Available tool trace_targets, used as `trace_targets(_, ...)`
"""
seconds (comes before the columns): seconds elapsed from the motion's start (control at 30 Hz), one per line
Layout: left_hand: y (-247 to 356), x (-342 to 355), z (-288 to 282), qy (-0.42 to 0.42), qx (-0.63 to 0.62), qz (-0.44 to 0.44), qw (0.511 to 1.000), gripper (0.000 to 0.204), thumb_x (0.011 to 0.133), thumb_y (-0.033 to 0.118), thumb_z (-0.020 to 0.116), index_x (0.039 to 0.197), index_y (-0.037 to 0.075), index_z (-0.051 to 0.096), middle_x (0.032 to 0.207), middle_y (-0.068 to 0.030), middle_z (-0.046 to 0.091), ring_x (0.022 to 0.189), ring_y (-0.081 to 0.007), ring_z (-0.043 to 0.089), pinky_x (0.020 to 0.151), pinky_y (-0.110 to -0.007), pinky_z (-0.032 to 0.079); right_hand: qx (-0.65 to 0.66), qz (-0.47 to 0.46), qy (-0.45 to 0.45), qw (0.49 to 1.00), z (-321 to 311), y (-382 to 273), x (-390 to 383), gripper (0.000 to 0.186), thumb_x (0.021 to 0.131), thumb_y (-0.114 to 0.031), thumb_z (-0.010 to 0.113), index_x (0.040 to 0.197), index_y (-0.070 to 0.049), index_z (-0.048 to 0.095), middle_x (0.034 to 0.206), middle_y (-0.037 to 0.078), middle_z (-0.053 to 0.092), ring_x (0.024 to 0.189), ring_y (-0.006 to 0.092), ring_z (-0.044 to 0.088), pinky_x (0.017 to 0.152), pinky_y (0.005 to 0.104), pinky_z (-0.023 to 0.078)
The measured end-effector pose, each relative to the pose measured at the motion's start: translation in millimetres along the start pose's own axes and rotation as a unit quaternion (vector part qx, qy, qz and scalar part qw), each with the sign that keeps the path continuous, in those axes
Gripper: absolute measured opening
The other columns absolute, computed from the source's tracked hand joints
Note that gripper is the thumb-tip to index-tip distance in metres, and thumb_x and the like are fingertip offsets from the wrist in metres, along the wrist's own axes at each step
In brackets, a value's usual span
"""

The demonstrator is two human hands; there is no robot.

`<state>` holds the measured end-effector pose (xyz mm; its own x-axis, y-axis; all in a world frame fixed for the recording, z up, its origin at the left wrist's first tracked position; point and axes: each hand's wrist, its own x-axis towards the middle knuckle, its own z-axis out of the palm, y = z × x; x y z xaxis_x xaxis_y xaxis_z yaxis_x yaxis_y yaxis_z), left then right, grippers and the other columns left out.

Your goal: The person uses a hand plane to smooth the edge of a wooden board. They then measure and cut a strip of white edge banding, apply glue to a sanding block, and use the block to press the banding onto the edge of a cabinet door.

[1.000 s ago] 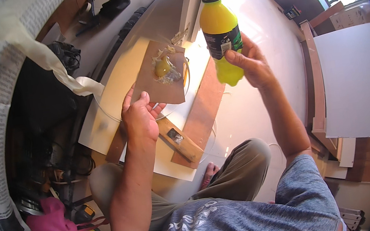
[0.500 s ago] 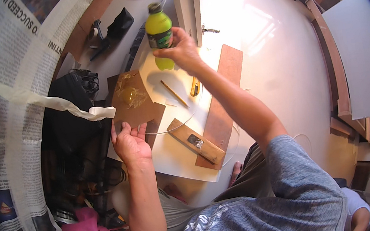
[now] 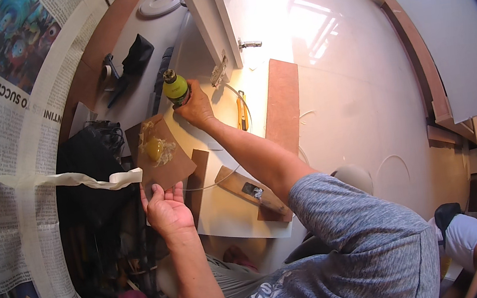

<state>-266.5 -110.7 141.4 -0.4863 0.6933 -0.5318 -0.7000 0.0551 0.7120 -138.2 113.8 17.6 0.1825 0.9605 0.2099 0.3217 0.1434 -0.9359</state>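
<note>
My left hand (image 3: 168, 211) holds a small brown board (image 3: 174, 171) by its near edge, thumb on top and fingers underneath. A yellow glue-like blob (image 3: 158, 150) with stringy dried smears sits on that board. My right hand (image 3: 198, 105) is wrapped round a yellow-green bottle (image 3: 175, 87) with a dark top, just beyond the board. Under my right forearm lies a wooden hand plane (image 3: 243, 186). A yellow utility knife (image 3: 242, 111) rests on the pale sheet (image 3: 242, 224), right of my right hand. A thin curved strip (image 3: 210, 185) runs beside the board.
A brown plank (image 3: 280, 92) lies to the right. Beyond it stands a white panel (image 3: 209, 14) with a metal hinge (image 3: 250, 44). Newspaper sheets (image 3: 10, 197) and a twisted white strip (image 3: 74, 179) hang at left, near a black bag (image 3: 87, 169). Another person (image 3: 468, 245) is at lower right.
My right hand has brought the bottle nearer and to the left, lower beside the board. The left hand keeps its hold on the board. The view has shifted, and my forearm now covers the pencil.
</note>
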Motion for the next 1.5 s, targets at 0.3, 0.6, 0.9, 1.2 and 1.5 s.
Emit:
trace_targets(0.3, -4, 3, 3, 0.013, 0.004, -0.003, 1.000, 0.042, 0.105, 0.008, 0.051, 0.145, 0.017, 0.049, 0.129, -0.0091, 0.064, 0.106, -0.0255, 0.067, 0.094, -0.047, 0.056, -0.098, -0.031, 0.004, 0.995, -26, 1, -15, 0.089, 0.075, -0.021, 0.088, 0.149, -0.003, 0.042, 0.122, 0.021, 0.068, 0.116, 0.0388, 0.066, 0.104, 0.0435, 0.051)
trace_targets(0.6, -6, -1, 6, 0.022, 0.003, -0.016, 1.000, 0.043, 0.105, 0.008, 0.053, 0.146, 0.018, 0.048, 0.130, -0.0086, 0.065, 0.108, -0.0250, 0.067, 0.094, -0.045, 0.056, -0.192, 0.005, -0.099, 0.976, -206, -7, -26, 0.023, 0.095, -0.023, 0.071, 0.106, -0.004, 0.075, 0.102, 0.014, 0.073, 0.090, 0.0256, 0.072, 0.085, 0.0370, 0.057)
trace_targets(0.9, -17, -25, 24, -0.029, 0.032, -0.054, 0.998, 0.044, 0.104, 0.005, 0.052, 0.147, 0.016, 0.046, 0.129, -0.0095, 0.065, 0.104, -0.0255, 0.070, 0.087, -0.043, 0.060, -0.489, -0.135, -0.083, 0.858, -253, 120, 119, 0.033, 0.097, -0.025, 0.067, 0.129, -0.019, 0.072, 0.129, 0.004, 0.066, 0.121, 0.0288, 0.057, 0.103, 0.0409, 0.050)
trace_targets(1.2, -27, -65, 39, -0.080, 0.030, -0.081, 0.993, 0.050, 0.102, 0.007, 0.058, 0.149, 0.008, 0.041, 0.123, -0.0111, 0.067, 0.100, -0.0262, 0.072, 0.084, -0.043, 0.062, -0.461, 0.030, -0.141, 0.876, -232, 118, 142, 0.022, 0.089, -0.025, 0.075, 0.109, -0.018, 0.078, 0.127, 0.007, 0.065, 0.125, 0.0322, 0.054, 0.108, 0.0462, 0.046)
trace_targets(1.5, -24, -76, 36, -0.081, 0.037, -0.070, 0.994, 0.050, 0.103, 0.008, 0.058, 0.149, 0.008, 0.040, 0.120, -0.0104, 0.068, 0.100, -0.0260, 0.072, 0.082, -0.044, 0.062, -0.475, 0.167, -0.089, 0.859, -231, 133, 155, 0.034, 0.085, -0.031, 0.079, 0.115, -0.016, 0.078, 0.129, 0.009, 0.068, 0.130, 0.0335, 0.052, 0.108, 0.0507, 0.046)
